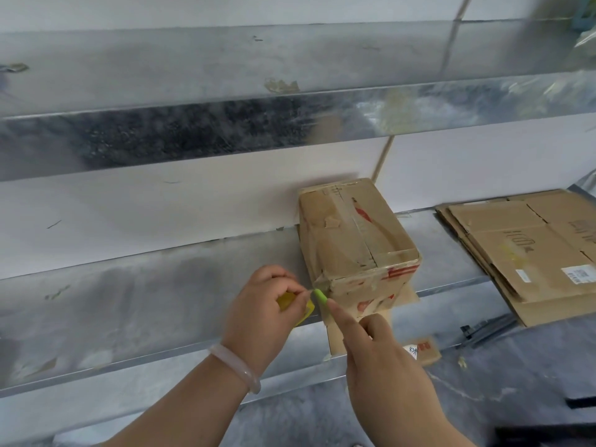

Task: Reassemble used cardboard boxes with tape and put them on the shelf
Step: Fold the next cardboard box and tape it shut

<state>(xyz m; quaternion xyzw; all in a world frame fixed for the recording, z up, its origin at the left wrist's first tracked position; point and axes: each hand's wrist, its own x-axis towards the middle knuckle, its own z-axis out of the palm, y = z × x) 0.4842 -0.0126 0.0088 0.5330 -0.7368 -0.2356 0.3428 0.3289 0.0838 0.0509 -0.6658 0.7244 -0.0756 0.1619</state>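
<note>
A small assembled cardboard box (354, 240), sealed with clear tape and printed in red, stands on the metal shelf (145, 285) against the white wall. My left hand (267, 308) grips a yellow tape holder (292, 303) just left of the box's near left corner. My right hand (387, 366) holds a small green cutter (320, 296), its index finger stretched along it. The cutter's tip meets that same corner, where a strip of tape runs from the box toward my left hand.
A stack of flattened cardboard boxes (532, 246) lies on the shelf to the right. A flat cardboard piece (425, 350) sticks out under the box over the shelf edge. A dark metal bar (487, 327) lies below the stack. Another metal shelf (193, 133) runs above.
</note>
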